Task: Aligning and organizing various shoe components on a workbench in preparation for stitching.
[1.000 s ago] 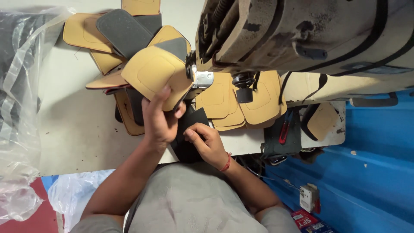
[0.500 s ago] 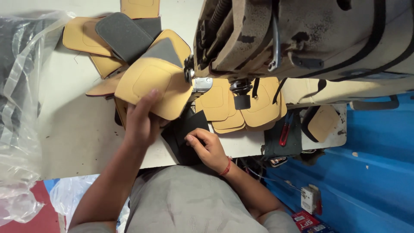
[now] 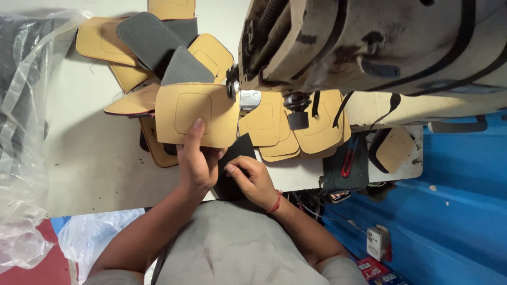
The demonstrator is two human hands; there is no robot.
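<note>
The left hand [image 3: 196,163] holds a flat tan leather-like panel with rounded corners and a stitched inner outline [image 3: 196,113], its fingers reaching up over the lower edge; the grip is closed on that edge, thumb side hidden beneath, so the panel stays level just in front of the presser foot of the large beige industrial sewing machine [image 3: 369,47]. Held this way, the panel's right edge sits beside the small metal foot [image 3: 249,99], where the needle area would meet it.

The right hand [image 3: 253,179] rests with curled fingers on a flat black piece of material [image 3: 237,158] lying at the near edge of the white tabletop [image 3: 95,169]. Its fingertips press down on the piece, pinning it rather than lifting it, though whether the thumb hooks under the edge cannot be told.

Behind the tan panel, similar tan panels and grey foam-backed pieces [image 3: 153,37] lie fanned in a loose heap, overlapping one another, within reach of the left arm. More tan panels [image 3: 311,129] lie stacked under the machine arm to the right, seemingly already set aside there. A red-handled tool [image 3: 347,163] lies on a dark mat at the right end of the tabletop. A crumpled clear plastic bag [image 3: 24,158] hangs off the left edge.
</note>
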